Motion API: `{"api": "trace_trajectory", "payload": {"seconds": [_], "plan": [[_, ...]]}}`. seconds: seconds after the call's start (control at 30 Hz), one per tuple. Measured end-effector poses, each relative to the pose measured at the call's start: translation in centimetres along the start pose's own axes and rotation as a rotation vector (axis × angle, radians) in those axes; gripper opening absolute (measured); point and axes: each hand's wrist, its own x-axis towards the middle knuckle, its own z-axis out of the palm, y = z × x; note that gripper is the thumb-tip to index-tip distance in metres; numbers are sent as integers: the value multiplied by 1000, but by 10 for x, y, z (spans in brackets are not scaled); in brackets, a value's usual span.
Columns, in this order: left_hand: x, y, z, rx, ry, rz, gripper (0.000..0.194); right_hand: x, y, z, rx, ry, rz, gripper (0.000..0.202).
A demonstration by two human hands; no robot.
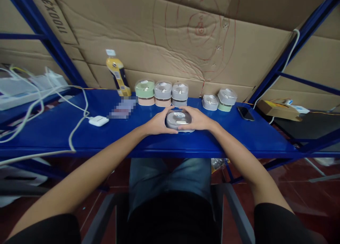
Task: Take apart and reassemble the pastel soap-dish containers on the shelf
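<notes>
A grey oval container with a clear lid [174, 120] sits near the table's front edge, straight ahead of me. My left hand [159, 123] curves round its left side, thumb along the front. From the right, my right hand [198, 119] grips the same container, its thumb near the pale clasp or label on the front. Behind the hands stand stacked containers of the same shape: a green one [145, 89] on a pink one, a grey one [163, 90] on another pink one, and a grey pair [180, 91]. To the right are a single grey container [210, 102] and a grey-on-green stack [227, 99].
The blue table [127, 139] backs onto a cardboard wall [127, 38]. A yellow bottle [118, 74], a blurred-out flat item [122, 108], a white earbud case [98, 120] and white cables [79, 125] lie leftward. A phone [245, 113] and an open cardboard box [278, 110] are at right.
</notes>
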Motion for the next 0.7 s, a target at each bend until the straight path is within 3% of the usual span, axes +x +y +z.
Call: {"api": "trace_trajectory", "payload": {"seconds": [0.17, 0.37, 0.53, 0.7], "plan": [[-1, 1, -3, 16, 20, 25, 125, -7, 13, -15, 98, 148, 60, 90], [-5, 6, -5, 154, -59, 82, 58, -22, 52, -41, 160, 334, 287, 79], [-4, 7, -9, 141, 29, 39, 59, -22, 63, -42, 122, 352, 385, 77], [-2, -11, -28, 192, 188, -35, 64, -23, 63, -47, 63, 232, 374, 70]]}}
